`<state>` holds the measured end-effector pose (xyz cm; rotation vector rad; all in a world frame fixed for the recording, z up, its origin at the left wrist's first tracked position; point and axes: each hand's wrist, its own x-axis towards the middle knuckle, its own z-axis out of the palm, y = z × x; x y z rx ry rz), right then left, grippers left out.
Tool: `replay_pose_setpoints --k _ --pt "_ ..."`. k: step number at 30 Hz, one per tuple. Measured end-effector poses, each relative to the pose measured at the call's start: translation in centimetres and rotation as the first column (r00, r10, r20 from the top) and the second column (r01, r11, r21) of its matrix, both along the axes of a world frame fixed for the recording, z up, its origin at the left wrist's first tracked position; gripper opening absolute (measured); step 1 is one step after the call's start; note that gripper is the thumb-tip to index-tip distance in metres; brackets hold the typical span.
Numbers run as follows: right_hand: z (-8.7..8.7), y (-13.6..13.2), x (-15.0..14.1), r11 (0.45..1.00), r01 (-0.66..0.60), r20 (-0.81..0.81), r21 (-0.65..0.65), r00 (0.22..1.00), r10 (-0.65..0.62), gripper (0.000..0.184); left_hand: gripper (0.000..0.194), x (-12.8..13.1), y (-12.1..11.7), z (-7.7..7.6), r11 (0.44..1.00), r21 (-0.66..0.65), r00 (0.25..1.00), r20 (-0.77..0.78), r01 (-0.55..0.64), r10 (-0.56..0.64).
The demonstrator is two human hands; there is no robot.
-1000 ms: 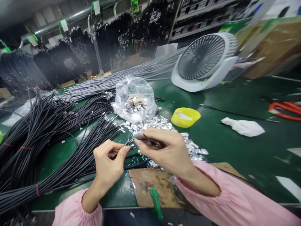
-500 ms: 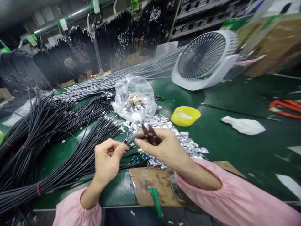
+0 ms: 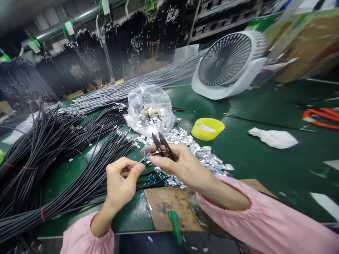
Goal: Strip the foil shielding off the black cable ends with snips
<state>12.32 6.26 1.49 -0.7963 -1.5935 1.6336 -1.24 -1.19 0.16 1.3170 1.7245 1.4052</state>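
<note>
Pinched between thumb and forefinger of my left hand (image 3: 123,180) is the end of a black cable, whose thin coloured wires (image 3: 145,157) fan out to the right. My right hand (image 3: 182,164) carries a pair of dark thread snips (image 3: 162,145) in its palm, blades pointing up and apart. Its thumb and forefinger, the latter with a greyish tip covering, close at the coloured wires. Beneath and beyond both hands lies a heap of silver foil scraps (image 3: 212,158), with small blue wire bits (image 3: 151,180) nearby.
Bundles of black cable (image 3: 66,190) fill the left side. A clear plastic bag (image 3: 149,106) holding small parts stands ahead, beside a yellow ring-shaped tub (image 3: 208,129). Farther right are a white fan (image 3: 227,63), a white cloth piece (image 3: 274,138) and orange-handled scissors (image 3: 320,116). Stained cardboard (image 3: 169,204) lies in front.
The snips have swung more upright in my right hand, and their blades now show clearly. My right fingertips have come closer to the wires at my left hand. The view shifted slightly.
</note>
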Motion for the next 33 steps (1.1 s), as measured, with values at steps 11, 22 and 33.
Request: replay_pose_setpoints --k 11,22,33 --pt "-0.31 -0.22 -0.19 0.979 0.018 0.005 0.201 1.000 -0.020 0.019 0.025 -0.15 -0.05 0.07 1.000 -0.002 1.000 -0.026 0.007 -0.007" --pt "0.04 -0.62 -0.24 0.885 0.162 -0.028 0.437 0.986 -0.167 0.022 0.022 -0.23 0.08 0.28 1.000 0.026 1.000 -0.018 0.018 -0.017" --pt "-0.05 -0.31 -0.23 0.919 0.133 0.033 0.372 0.987 -0.156 0.021 0.022 -0.67 0.45 -0.15 0.998 0.062 0.993 0.116 0.025 -0.032"
